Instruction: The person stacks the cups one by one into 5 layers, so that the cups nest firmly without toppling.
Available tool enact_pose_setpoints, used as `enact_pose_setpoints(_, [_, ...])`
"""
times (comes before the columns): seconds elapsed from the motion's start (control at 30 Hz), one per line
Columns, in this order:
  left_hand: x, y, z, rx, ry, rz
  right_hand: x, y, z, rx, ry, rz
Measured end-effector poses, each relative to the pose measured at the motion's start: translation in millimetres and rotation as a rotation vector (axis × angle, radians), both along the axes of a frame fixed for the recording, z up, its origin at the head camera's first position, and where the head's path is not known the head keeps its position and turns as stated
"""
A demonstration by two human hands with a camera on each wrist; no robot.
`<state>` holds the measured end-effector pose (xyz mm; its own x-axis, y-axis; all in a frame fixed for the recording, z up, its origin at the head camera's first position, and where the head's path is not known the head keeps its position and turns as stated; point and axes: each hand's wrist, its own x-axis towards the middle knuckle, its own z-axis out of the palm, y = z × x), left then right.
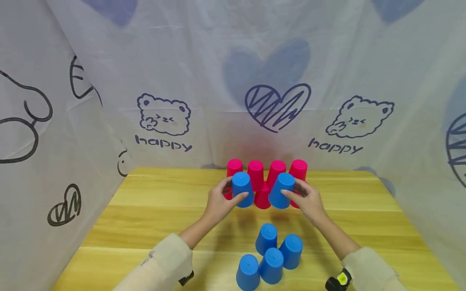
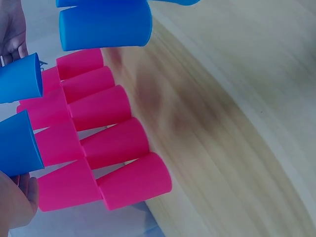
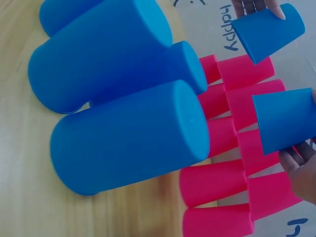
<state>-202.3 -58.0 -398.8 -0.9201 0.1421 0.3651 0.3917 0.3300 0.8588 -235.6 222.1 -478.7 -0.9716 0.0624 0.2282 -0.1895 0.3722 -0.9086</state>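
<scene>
In the head view my left hand (image 1: 221,201) grips an upside-down blue cup (image 1: 242,188), thumb across its front. Level with it, my right hand (image 1: 310,203) grips another upside-down blue cup (image 1: 282,189). Both cups are in the air, with a gap between them, and partly cover pink cups (image 1: 256,173) stacked in two rows. The left wrist view shows my left hand (image 2: 16,201) at its cup (image 2: 17,145), beside the pink rows (image 2: 116,143). In the right wrist view my right hand (image 3: 302,170) holds its cup (image 3: 285,119); the lower pink row (image 3: 217,182) stands on the table.
Several blue cups (image 1: 271,264) stand upside down on the wooden table (image 1: 145,226), between my forearms and nearer to me than the pink stack. A printed cloth (image 1: 225,133) hangs behind the table's far edge and along its sides.
</scene>
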Motion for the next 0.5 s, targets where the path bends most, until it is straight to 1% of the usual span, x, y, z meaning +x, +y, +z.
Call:
enact_pose_setpoints(0.03, [-0.9, 0.5, 1.0, 0.002, -0.001, -0.001, 0.1, 1.3, 2.6, -0.013, 0.016, 0.024])
enact_pose_setpoints(0.07, [-1.7, 0.9, 2.3, 0.005, -0.002, -0.002, 0.1, 0.9, 7.3, -0.006, -0.012, 0.025])
enact_pose_setpoints(0.1, [-2.3, 1.1, 4.0, 0.009, -0.003, -0.004, -2.3, 2.4, 6.2, -0.004, 0.004, 0.034])
enact_pose_setpoints(0.13, [-3.0, 1.1, 5.7, 0.01, -0.004, -0.005, -13.3, 8.6, -8.5, -0.031, 0.042, 0.065])
enact_pose_setpoints(0.17, [-4.2, 1.1, 7.4, 0.009, -0.007, -0.004, -7.9, 4.3, 4.2, -0.047, 0.048, 0.07])
enact_pose_setpoints(0.23, [-5.2, 0.7, 11.2, 0.008, -0.003, -0.006, 13.7, -11.5, 48.8, -0.059, 0.021, 0.09])
enact_pose_setpoints(0.27, [-5.8, 0.4, 12.9, 0.008, -0.004, -0.006, 11.5, -12.8, 50.3, -0.035, 0.021, 0.076])
enact_pose_setpoints(0.33, [-7.3, -0.2, 15.9, 0.003, -0.008, 0.004, 14.5, -18.1, 64.6, -0.027, 0.033, 0.082])
enact_pose_setpoints(0.37, [-8.2, -0.5, 17.3, 0.001, -0.009, 0.01, 26.5, -27.6, 89.1, 0.005, 0.011, 0.057])
enact_pose_setpoints(0.4, [-9.1, -0.9, 18.3, -0.004, -0.006, 0.015, 31.1, -32.9, 101.9, 0.019, -0.013, 0.057])
enact_pose_setpoints(0.5, [-11.7, -1.4, 21.0, -0.02, -0.013, 0.028, 33.0, -38.8, 115.3, 0.015, -0.036, 0.063])
